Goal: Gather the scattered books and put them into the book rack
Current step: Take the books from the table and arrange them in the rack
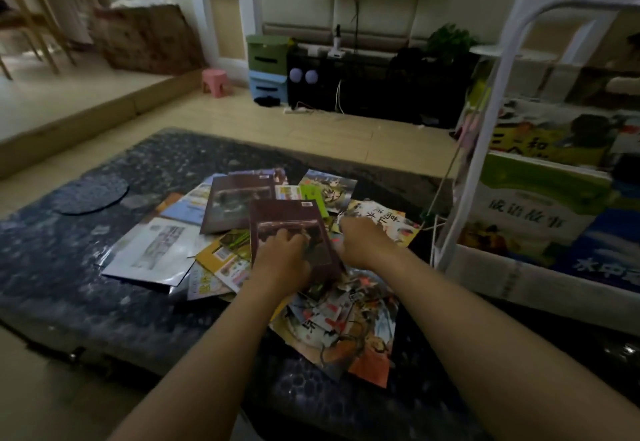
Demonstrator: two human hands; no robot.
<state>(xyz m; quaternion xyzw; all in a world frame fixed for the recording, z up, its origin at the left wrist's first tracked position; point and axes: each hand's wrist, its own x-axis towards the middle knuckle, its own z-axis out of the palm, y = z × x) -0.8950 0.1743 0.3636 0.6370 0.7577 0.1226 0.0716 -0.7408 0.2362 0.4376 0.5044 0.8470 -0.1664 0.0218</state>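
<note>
Mat: a dark blue patterned floor mat (86, 267) carries the whole spread of scattered books (242, 232), fanned out and overlapping across its middle.
Far left of the pile: a glossy white-covered thin book (152, 250) lies flat, tilted, with yellow and orange covers tucked just beside it.
Top of the pile: a dark maroon book (235, 205) lies flat, and a second dark maroon hardcover (291, 219) overlaps its near corner.
Left hand (282, 260): knuckles up and fingers curled together, it grips that second maroon hardcover at its lower part.
Right hand (363, 243): it is down at the hardcover's right edge, fingers bent into the pile beside a yellow-bordered picture book (388, 222); whether they pinch anything, I cannot tell.
Rack: a white tubular metal book rack (485, 129) stands at the mat's right edge.
In the rack: a yellow illustrated book (554, 135), a green-and-white book (530, 212) and a blue book (606, 260) stand cover-out.
</note>
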